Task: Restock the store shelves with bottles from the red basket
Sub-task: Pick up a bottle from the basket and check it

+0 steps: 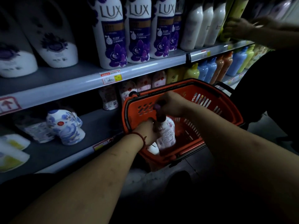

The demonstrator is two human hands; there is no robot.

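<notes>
Dim shelves (pixel 113 75), part stocked; red basket (pixel 226 110) at centre frame, left hand (pixel 148 132) and right hand (pixel 171 104) clasping its bottle (pixel 166 135), shelving pending.

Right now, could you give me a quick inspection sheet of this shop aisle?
Surface: grey shelves, partly stocked.
Job's things: red basket on the floor; white bottle with a purple cap, upright inside it.
Clutter: nothing seen.
Hands: left hand grips the bottle's body; right hand holds its top.
Cables: nothing seen.
Surroundings: LUX bottles on the upper shelf; another person's hand on a green bottle; dim light.
</notes>
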